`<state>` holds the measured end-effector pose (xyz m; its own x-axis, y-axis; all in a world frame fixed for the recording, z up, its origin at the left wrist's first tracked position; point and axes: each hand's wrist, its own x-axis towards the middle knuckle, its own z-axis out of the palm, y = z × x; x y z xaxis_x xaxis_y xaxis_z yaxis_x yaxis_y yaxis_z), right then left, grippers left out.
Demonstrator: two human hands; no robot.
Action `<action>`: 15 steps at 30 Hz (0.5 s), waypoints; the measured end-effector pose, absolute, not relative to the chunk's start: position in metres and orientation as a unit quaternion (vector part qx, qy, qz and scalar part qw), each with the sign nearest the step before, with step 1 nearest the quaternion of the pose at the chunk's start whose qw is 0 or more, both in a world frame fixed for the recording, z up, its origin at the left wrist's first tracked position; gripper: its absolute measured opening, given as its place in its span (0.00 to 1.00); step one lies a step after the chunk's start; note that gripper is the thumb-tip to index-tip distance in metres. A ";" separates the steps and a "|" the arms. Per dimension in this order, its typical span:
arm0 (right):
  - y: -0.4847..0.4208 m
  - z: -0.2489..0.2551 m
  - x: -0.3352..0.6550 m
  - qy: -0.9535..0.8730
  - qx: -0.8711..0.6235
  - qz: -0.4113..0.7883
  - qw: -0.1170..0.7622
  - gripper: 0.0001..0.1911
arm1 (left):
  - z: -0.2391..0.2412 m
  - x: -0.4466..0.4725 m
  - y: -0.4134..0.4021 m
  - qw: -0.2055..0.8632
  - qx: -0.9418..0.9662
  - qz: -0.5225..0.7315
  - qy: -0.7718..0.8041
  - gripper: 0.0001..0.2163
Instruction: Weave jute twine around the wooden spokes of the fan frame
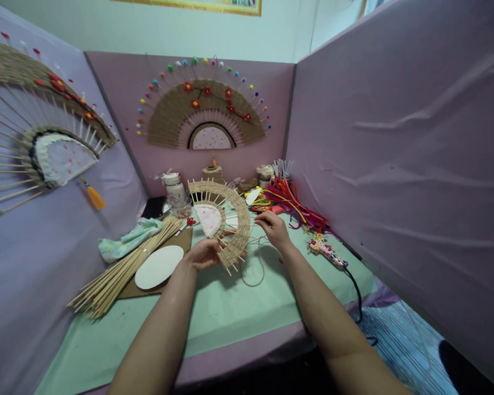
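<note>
The half-round stick fan (242,225), woven with a broad band of tan twine and backed at its centre by a spotted white half-disc (209,220), is held up above the middle of the green-covered table (247,312), tilted so that its arc faces right. The left hand (203,254) is curled round its lower end, fingers partly behind the sticks. The right hand (274,229), just beyond the outer edge, has thumb and fingertips closed together, seemingly on the thin cord (253,285) that loops down below. The step in hand looks like working this cord around the outer band; the next move seems to call for a steady left grip while the right draws the slack through evenly. The left fingertips are mostly hidden, and where the cord joins the weave is too fine to follow. To the left lie a bundle of bamboo sticks (127,269) and a white oval (160,267); to the right, a glue gun (329,253). The big fan at the far left is cut off by the frame.
</note>
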<state>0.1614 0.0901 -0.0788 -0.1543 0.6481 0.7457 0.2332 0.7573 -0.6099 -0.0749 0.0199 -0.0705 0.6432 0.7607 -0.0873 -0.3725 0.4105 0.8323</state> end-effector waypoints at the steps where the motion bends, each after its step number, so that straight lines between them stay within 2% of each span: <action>1: 0.090 -0.078 0.161 -0.736 -0.304 0.182 0.577 0.07 | -0.070 -0.075 0.020 0.806 0.416 0.350 0.235 0.33; 8: 0.089 -0.079 0.161 -0.715 -0.345 0.206 0.572 0.10 | -0.069 -0.074 0.019 0.802 0.427 0.341 0.240 0.32; 15: 0.092 -0.080 0.163 -0.727 -0.346 0.182 0.565 0.09 | -0.070 -0.073 0.019 0.802 0.425 0.343 0.243 0.36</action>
<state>0.1629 0.0917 -0.0803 -0.1225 0.7077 0.6958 0.2970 0.6951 -0.6547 -0.0730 0.0186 -0.0697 0.6466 0.7564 -0.0984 -0.3434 0.4038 0.8479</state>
